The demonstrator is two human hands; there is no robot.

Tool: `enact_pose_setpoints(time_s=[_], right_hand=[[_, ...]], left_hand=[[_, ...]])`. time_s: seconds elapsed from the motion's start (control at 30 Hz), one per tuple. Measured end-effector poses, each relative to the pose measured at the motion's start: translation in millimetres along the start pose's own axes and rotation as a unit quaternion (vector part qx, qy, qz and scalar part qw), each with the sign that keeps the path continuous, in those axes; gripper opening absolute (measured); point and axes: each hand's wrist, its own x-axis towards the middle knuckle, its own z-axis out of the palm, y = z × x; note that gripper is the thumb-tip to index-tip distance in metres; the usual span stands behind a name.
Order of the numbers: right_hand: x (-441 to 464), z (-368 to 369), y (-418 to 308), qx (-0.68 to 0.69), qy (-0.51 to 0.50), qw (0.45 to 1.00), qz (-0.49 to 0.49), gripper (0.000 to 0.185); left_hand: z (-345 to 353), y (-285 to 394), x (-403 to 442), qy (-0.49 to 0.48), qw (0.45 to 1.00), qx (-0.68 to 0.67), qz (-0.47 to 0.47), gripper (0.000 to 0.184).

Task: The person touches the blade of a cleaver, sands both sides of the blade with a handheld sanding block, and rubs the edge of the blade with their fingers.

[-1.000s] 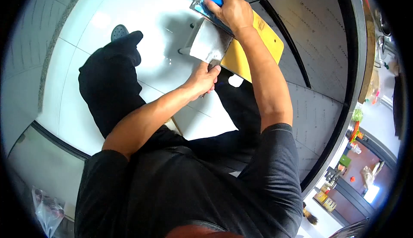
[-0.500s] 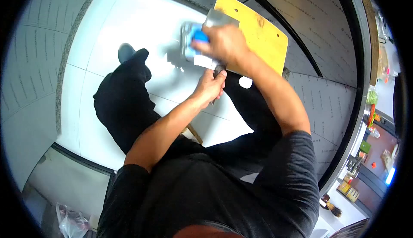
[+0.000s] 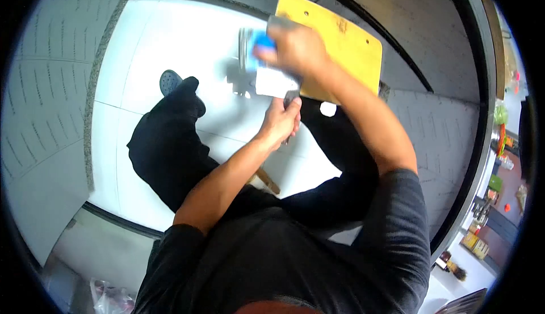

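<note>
My left hand [image 3: 281, 122] is closed around the dark handle [image 3: 291, 95] of what looks like a cleaver, held out in front of my lap. Its broad metal blade [image 3: 275, 81] points away from me and shines white near the handle; farther up, my right hand covers part of it. Over the blade, my right hand [image 3: 298, 47] grips a blue and grey object [image 3: 256, 50]. Motion blurs this object, so its kind is unclear. Behind the right hand, a yellow board [image 3: 346, 44] with small holes and brown marks lies to the right.
White floor tiles [image 3: 164, 36] lie beneath, bordered by a grey stone edge [image 3: 99, 81]. My legs in black trousers [image 3: 164, 143] are spread on either side. A counter at the right holds jars [image 3: 476, 245] and a brush [image 3: 454, 266]. At lower left is a plastic bag [image 3: 110, 298].
The camera view has shifted slightly, moving the floor and counter in frame. Both hands keep their grips at nearly the same place, and the blue and grey object stays blurred over the blade.
</note>
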Motion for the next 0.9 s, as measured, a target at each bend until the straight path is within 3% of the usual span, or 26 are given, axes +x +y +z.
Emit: enact_pose_setpoints(time_s=[0.1,0.17,0.2,0.27,0.3,0.37,0.4,0.47,0.53,0.57,0.63,0.67,0.73,0.77,0.8,0.87,0.9], right_hand=[[49,0,28,-0.036,0.038,0.997,0.063,0.052],[34,0,15,-0.03,-0.015,0.997,0.072,0.055],[11,-9,-2,-0.018,-0.008,1.0,-0.007,0.055],[-17,-17,-22,-0.022,-0.099,0.992,-0.072,0.052],[-12,-9,-13,-0.018,-0.059,0.995,-0.073,0.051],[7,-2,5,0.007,0.01,1.0,0.003,0.051],[33,-5,18,-0.026,-0.031,0.997,0.067,0.052],[47,-1,24,-0.043,0.021,0.994,0.098,0.052],[15,-3,7,-0.019,0.012,1.0,-0.007,0.053],[-6,-13,-9,-0.017,-0.059,0.998,-0.029,0.053],[-12,-6,-9,-0.014,-0.042,0.995,-0.085,0.054],[-10,-2,-4,-0.01,-0.032,0.996,-0.083,0.055],[30,-4,10,-0.024,-0.03,0.998,0.059,0.059],[52,0,25,-0.04,0.008,0.996,0.076,0.061],[55,1,26,-0.049,0.033,0.995,0.074,0.06],[31,-4,10,-0.012,-0.038,0.997,0.071,0.06],[8,-6,-2,-0.003,-0.032,0.999,0.013,0.059]], left_hand=[[-1,-7,7,-0.003,1.0,0.0,-0.007,0.022],[-2,-11,5,-0.007,1.0,0.002,-0.007,0.021],[-2,-9,8,-0.008,1.0,-0.003,-0.003,0.02],[0,0,1,-0.007,1.0,-0.009,0.001,0.02],[0,-4,6,-0.002,1.0,0.0,-0.013,0.02],[0,-7,5,0.003,1.0,0.004,-0.009,0.019],[-1,-8,7,-0.002,1.0,-0.004,-0.001,0.019],[-1,-6,6,-0.005,1.0,-0.005,0.002,0.019],[-1,-7,5,-0.002,1.0,-0.01,-0.001,0.018],[-1,-7,6,-0.005,1.0,0.001,-0.002,0.018],[0,-3,5,-0.009,1.0,-0.001,-0.002,0.017],[-2,-1,8,-0.007,1.0,0.002,-0.005,0.017],[-1,-6,4,-0.003,1.0,-0.002,0.013,0.018],[-2,-9,7,-0.008,1.0,-0.012,0.006,0.019],[-1,-6,8,-0.008,1.0,-0.009,0.012,0.019],[0,-6,5,0.002,1.0,-0.005,0.0,0.02],[1,-7,4,0.001,1.0,-0.007,0.0,0.02]])
